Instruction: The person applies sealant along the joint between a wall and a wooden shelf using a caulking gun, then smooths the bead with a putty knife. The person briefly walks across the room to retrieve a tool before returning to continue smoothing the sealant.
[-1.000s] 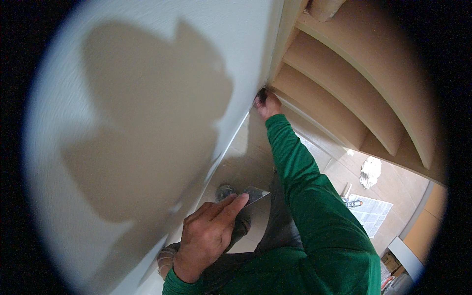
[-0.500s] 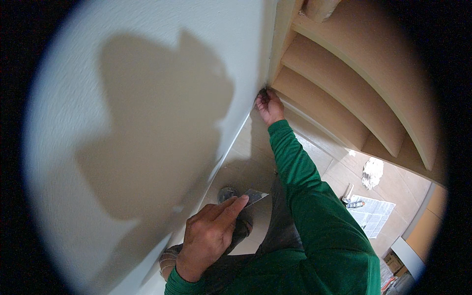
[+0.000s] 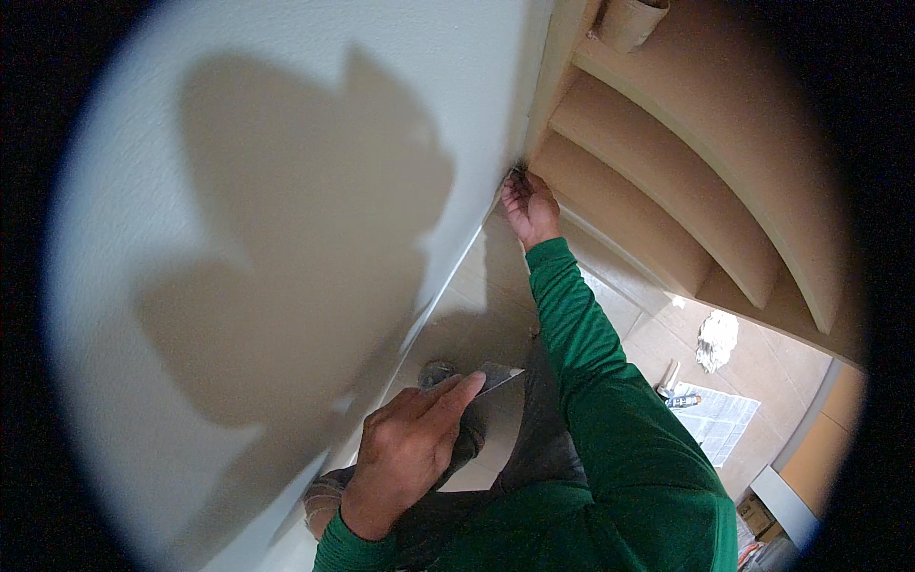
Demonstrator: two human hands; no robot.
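Observation:
My left hand (image 3: 400,462) is low in front of me, closed around a putty knife whose flat metal blade (image 3: 498,376) sticks out past the thumb and forefinger. Most of the handle is hidden in the palm. My right arm stretches out to the corner where the white wall (image 3: 457,95) meets the wooden shelf unit (image 3: 620,186). There my right hand (image 3: 532,208) has its fingers curled together at the wall, by a small dark patch (image 3: 518,172). What those fingers hold, if anything, is too dark and small to make out.
On the tiled floor to the right lie a white bundle of cloth or mop strands (image 3: 717,340) and a newspaper sheet (image 3: 729,419) with a dark tube (image 3: 683,401) on it. A tan cylinder (image 3: 631,21) stands on top of the shelf unit. My shadow covers much of the wall.
My right hand has shifted slightly at the corner, its fingers still curled. The view has tilted a little; my left hand keeps the putty knife in nearly the same place.

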